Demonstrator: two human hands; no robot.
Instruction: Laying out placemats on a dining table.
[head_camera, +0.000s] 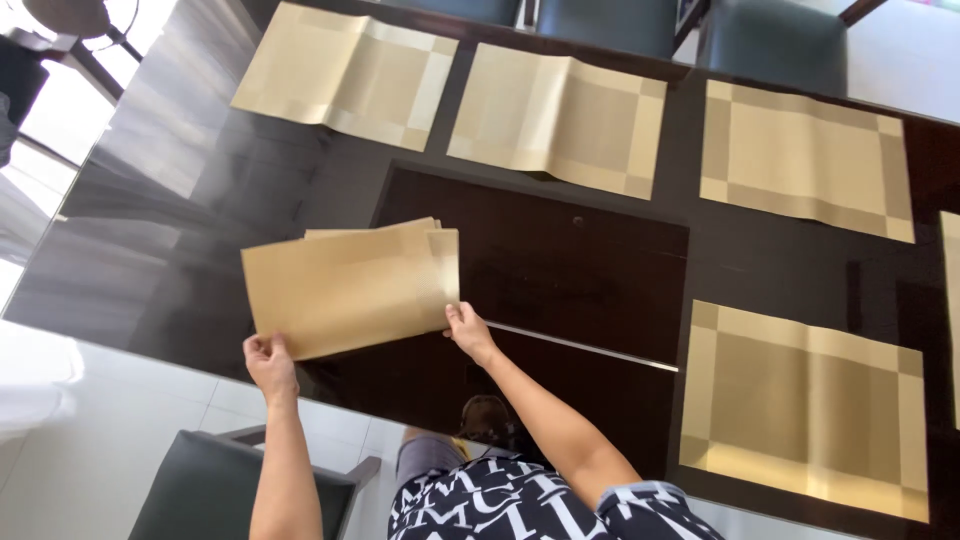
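Gripping a small stack of gold placemats (350, 285) by its near corners, the left hand (269, 364) and right hand (468, 329) pinch it closed-fingered just above the dark glossy table (560, 270), near its front edge, while four gold mats (808, 157) lie spread farther across it.

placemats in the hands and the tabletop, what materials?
Gold placemats, held by left hand and right hand: probably woven vinyl or similar; thin, flexible, satin sheen, banded weave pattern. Tabletop: dark, glossy, likely glass or lacquered wood; it mirrors windows and the person.
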